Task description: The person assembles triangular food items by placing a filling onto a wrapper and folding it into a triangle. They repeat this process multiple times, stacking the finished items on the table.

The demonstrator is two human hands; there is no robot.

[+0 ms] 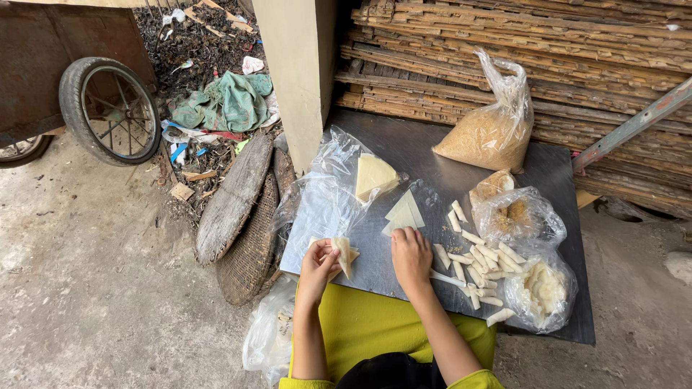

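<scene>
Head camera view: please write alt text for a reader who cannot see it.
A person's left hand holds a folded pale wrapper over a dark metal sheet, while the right hand rests beside small white rolls. Clear bags of filling stand behind.

We are seeing a knotted clear bag of tan crumbs (492, 130) leaning against the stacked wood, two smaller clear bags (520, 216) and (542, 292) lying near the board's right edge, and a flat clear plastic wrapper (328, 194) spreading at the left.
</scene>
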